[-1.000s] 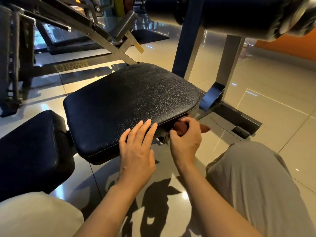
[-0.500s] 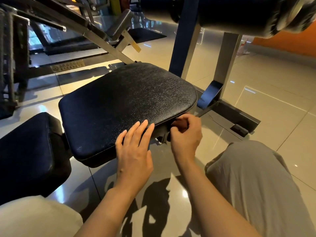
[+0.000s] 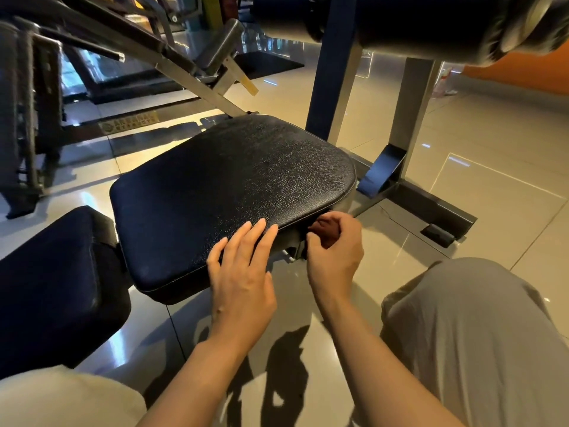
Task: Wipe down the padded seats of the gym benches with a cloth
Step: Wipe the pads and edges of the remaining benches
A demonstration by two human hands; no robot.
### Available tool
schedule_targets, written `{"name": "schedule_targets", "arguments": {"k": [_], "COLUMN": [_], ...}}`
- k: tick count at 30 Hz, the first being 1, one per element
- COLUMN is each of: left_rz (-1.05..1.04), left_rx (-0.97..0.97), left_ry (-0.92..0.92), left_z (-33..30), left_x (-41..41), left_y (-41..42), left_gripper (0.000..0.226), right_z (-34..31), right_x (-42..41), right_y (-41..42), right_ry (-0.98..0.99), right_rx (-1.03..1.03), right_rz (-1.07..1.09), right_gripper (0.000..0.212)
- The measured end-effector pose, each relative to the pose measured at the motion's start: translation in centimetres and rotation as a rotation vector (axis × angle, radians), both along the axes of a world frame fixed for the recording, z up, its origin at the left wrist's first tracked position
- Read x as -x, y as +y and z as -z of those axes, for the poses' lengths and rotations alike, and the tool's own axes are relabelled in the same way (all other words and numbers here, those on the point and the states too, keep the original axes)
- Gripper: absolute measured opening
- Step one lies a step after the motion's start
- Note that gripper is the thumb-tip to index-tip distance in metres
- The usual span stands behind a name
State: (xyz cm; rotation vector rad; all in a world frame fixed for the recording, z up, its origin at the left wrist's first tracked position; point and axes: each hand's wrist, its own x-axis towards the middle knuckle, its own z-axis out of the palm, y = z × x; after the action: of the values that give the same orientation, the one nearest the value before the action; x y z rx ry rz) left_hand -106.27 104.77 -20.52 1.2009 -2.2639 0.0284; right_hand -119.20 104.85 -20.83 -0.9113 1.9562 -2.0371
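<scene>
Reddish-brown cloth [image 3: 324, 232], bunched into a small wad, sits in the right hand [image 3: 334, 251], whose fingers [image 3: 345, 221] curl round it and press it against the near side edge of the black textured vinyl seat pad [image 3: 228, 195], just below the piped seam. Only a little of the fabric shows between the curled fingers. It looks soft and light, likely to crumple and slip inside the grip, so it is best held as a firm wad in the palm with the fingertips backing it, or spread flat under the palm for the broad top. The seat pad itself looks firm yet cushioned, with a grained skin that should give the cloth some drag; being bolted to its frame, it should not shift under pressure.

Beside the right hand, the left hand [image 3: 243, 272] lies flat with straight fingers on the near edge of the pad, holding nothing and seemingly steadying. A second dark padded cushion [image 3: 52, 272] sits to the left, close to the seat. Grey steel uprights [image 3: 412, 118] rise behind, above glossy beige floor tiles [image 3: 492, 180], with a grey-trousered knee [image 3: 480, 334] at lower right.
</scene>
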Motion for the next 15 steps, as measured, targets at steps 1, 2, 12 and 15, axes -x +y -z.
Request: {"name": "schedule_targets", "arguments": {"k": [1,2,12,15], "left_rz": [-0.006,-0.014,-0.071,-0.108], "left_rx": [0.005,0.009,-0.006,-0.017], "left_ry": [0.005,0.009,0.037,0.054], "left_z": [0.0,0.0,0.1,0.2], "left_x": [0.1,0.2,1.1,1.6], "left_y": [0.0,0.0,0.7,0.8], "left_gripper": [0.081,0.080,0.078,0.077], "right_z": [0.1,0.2,-1.1,-1.8], "right_x": [-0.8,-1.4,4.4,3.0], "right_y": [0.4,0.7,0.3,0.6], "right_ry": [0.049,0.083,-0.184,-0.042], "right_rx": [0.000,-0.007,-0.086,-0.072], "right_rz": [-0.055,-0.108,0.175,0.045], "right_gripper": [0.038,0.038,0.039,0.051]}}
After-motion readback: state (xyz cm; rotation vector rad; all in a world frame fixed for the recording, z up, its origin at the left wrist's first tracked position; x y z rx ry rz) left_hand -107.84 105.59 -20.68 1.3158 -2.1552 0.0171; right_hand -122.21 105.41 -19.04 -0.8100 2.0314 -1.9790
